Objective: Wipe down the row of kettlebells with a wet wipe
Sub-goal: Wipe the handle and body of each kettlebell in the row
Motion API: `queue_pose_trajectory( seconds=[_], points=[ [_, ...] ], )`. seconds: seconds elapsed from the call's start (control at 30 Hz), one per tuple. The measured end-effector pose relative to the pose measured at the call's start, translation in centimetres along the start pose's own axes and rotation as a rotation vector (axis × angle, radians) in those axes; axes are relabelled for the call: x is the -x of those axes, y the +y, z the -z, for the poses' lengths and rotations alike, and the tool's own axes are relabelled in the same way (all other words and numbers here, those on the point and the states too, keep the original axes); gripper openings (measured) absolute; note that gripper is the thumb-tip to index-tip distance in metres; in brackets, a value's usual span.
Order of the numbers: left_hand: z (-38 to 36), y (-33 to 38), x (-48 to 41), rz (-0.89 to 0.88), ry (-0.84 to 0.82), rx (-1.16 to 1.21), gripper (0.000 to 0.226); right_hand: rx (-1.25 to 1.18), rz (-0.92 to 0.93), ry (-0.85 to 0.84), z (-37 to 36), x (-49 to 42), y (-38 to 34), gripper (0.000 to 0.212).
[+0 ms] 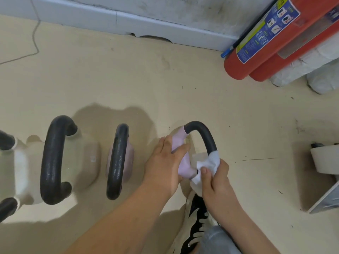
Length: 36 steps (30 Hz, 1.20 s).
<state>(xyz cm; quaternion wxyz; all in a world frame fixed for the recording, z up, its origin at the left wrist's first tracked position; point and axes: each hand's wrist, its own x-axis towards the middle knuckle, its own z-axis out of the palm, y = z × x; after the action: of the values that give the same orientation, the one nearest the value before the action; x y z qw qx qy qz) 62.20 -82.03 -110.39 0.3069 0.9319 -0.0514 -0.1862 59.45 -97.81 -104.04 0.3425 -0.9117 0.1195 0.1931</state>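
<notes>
Four kettlebells stand in a row on the beige floor (146, 79). The rightmost pink kettlebell (184, 165) is under attention.

Left hand (163, 162): laid against the left side of that bell's pink body, fingers close together and nearly straight, thumb across the top. Whether the fingertips hook round the far side is hidden.

Right hand (215, 178): curled round the wet wipe (208, 163), thumb pinching it. The wipe is wrapped about the near foot of the black handle (202, 133), where the handle meets the body. The rest of the arch is bare.

Left of it, just apart, stands a second pink kettlebell (119, 162), seen edge-on. Next comes a cream kettlebell (53, 160) with a broad black handle. A white kettlebell (11, 173) is cut off by the left edge of the frame.

Margins: open floor runs from the row to the white skirting board (128, 21), with a thin cable (34, 39) trailing at far left. Two red fire extinguishers (256, 57) lie in the upper right corner against the skirting. A pale round container (324, 160) sits at the right edge, well apart from the bell. A black-and-white shoe (197, 219) is planted just below the hands.
</notes>
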Motion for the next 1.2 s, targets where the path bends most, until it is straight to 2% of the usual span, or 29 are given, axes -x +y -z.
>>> queue_pose_trajectory(
  seconds=[0.13,0.27,0.37,0.43,0.5,0.6,0.73,0.87,0.97,1.07,1.2],
  points=[
    [-0.3,-0.2,0.2,-0.008,0.012,-0.001,0.087,-0.076,-0.071,0.006,-0.6,0.4,-0.4,0.025],
    [-1.0,-0.3,0.3,0.018,0.062,0.024,0.088,0.031,0.032,0.016,1.0,-2.6,-2.8,0.022],
    [-1.1,-0.8,0.6,0.007,0.070,0.017,0.087,0.277,0.125,-0.129,2.2,-7.1,-5.7,0.029],
    [-1.0,-1.1,1.0,-0.015,0.044,-0.013,0.089,0.339,0.159,-0.257,2.2,-9.8,-7.7,0.030],
    [-0.7,-1.3,1.2,-0.033,0.035,-0.016,0.093,0.330,0.189,-0.362,1.9,-11.8,-9.2,0.029],
    [-0.2,-1.5,1.0,-0.033,0.020,0.008,0.096,0.139,0.115,-0.472,1.7,-13.1,-9.3,0.033],
    [0.3,-1.0,0.3,-0.054,-0.012,-0.044,0.098,-0.098,0.041,-0.427,3.3,-10.8,-6.5,0.027],
    [0.7,-0.1,-0.5,-0.056,-0.036,-0.078,0.093,-0.011,0.058,-0.264,3.9,-5.5,-2.0,0.031],
    [0.8,0.2,-0.8,-0.042,-0.047,-0.065,0.091,-0.042,0.013,-0.155,2.4,-1.9,0.4,0.032],
    [0.7,0.4,-0.7,-0.030,-0.064,-0.078,0.090,-0.068,-0.086,-0.079,0.4,0.3,1.0,0.024],
    [0.4,0.0,-0.5,-0.025,-0.048,-0.101,0.092,-0.134,-0.129,-0.008,-0.7,0.6,0.8,0.020]
  ],
)
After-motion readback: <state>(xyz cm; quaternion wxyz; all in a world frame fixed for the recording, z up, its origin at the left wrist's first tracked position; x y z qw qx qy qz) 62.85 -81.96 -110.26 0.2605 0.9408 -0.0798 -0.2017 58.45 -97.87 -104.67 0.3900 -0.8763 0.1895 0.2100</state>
